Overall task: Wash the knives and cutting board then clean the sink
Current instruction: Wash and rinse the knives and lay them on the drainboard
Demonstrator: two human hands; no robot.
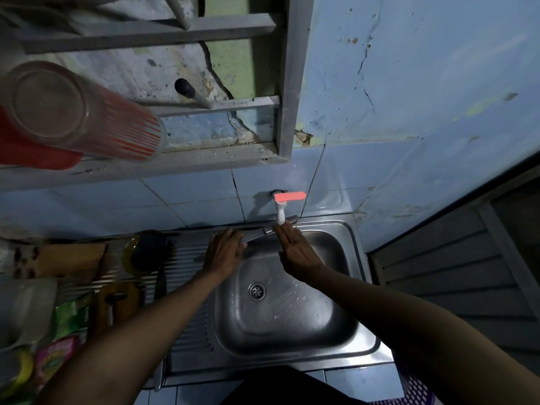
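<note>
A steel sink [344, 331] with a drain [257, 290] lies below a white tap with a pink handle [289, 196]. My left hand [225, 248] holds a knife at the sink's back left rim, and its grey blade [257, 235] points right toward the tap's spout. My right hand [293, 247] has straight fingers, with the fingertips on the blade just under the spout. A second dark knife [160, 277] lies on the ribbed drainboard. A wooden cutting board [68, 258] stands at the far left.
A wall rack [181, 162] above the counter carries an upturned glass [73, 112] with red stripes. A yellowish bottle [131, 252], another wooden piece [117, 299] and colourful packets [70, 317] crowd the left counter. A purple basket [415, 387] sits at the bottom right.
</note>
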